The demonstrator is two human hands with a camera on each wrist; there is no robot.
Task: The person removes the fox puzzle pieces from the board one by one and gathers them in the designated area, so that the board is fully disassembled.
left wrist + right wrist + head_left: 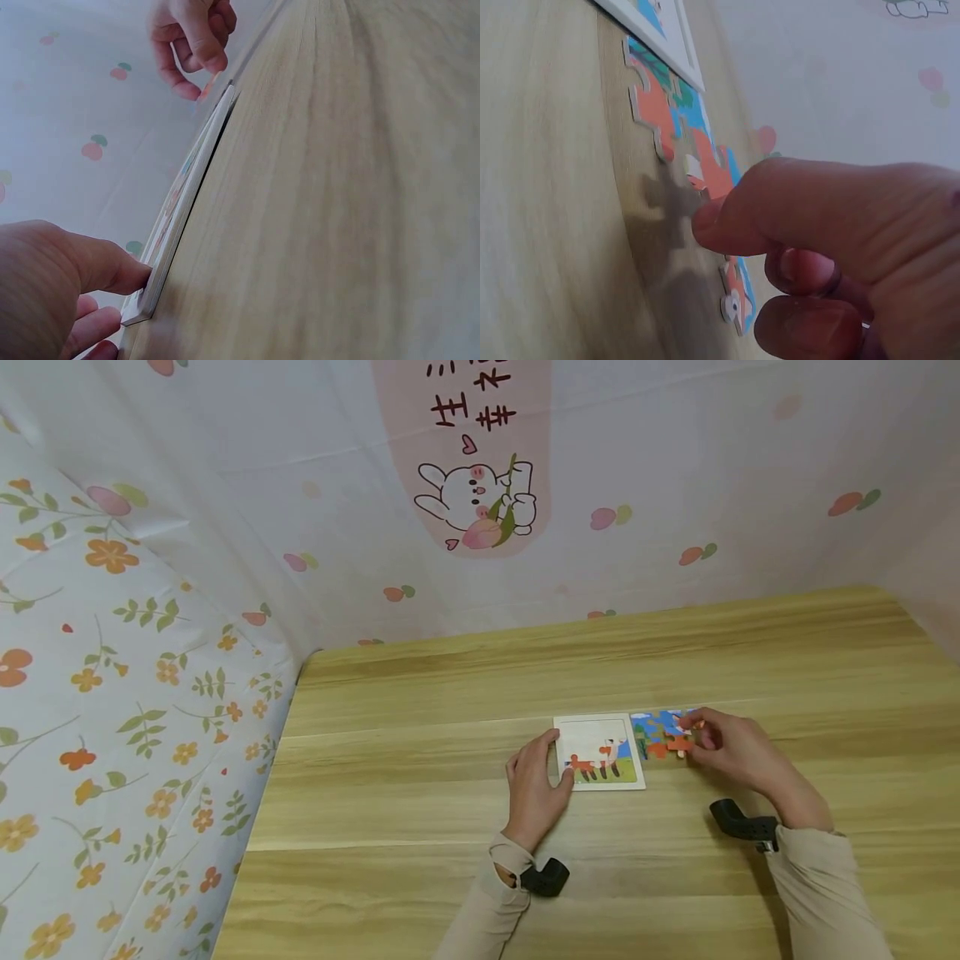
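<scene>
A square white-framed jigsaw tray (592, 732) lies on the table, its lower part filled with joined pieces picturing an orange and white animal on grass. My left hand (534, 789) holds the tray at its left side, the thumb on the rim (154, 289) and the other fingers along the outer edge. Just right of the tray are several loose blue, green and orange puzzle pieces (654, 749). Above them my right hand (738, 752) pinches an orange puzzle piece (209, 87) between thumb and finger; the fingers partly hide it.
The wood-grain table (405, 793) extends around the tray. Behind it hangs a white printed cloth (660, 460), and a flowered cloth (135, 693) covers the left side. Each wrist wears a black camera mount, the left mount (546, 877) close to the tabletop.
</scene>
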